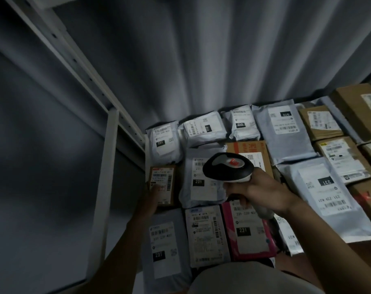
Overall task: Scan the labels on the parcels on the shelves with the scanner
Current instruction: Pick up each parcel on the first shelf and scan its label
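My right hand (258, 193) grips the handle of a black and white scanner (227, 167), whose head points left over a grey mailer bag with a "231" label (198, 183). A red light glows on top of the scanner. My left hand (150, 200) holds the lower left edge of a small brown parcel (162, 184) with a barcode label; its thumb lies on the label. Several more labelled parcels lie flat on the shelf: grey bags, a pink parcel (247, 230) and a white one (206, 234) at the front.
A white metal shelf upright (105, 181) and slanting frame rail (78, 66) stand at the left. A grey curtain (201, 60) hangs behind the shelf. Brown cardboard boxes (320, 122) fill the right side. A large grey bag (326, 192) lies right of my arm.
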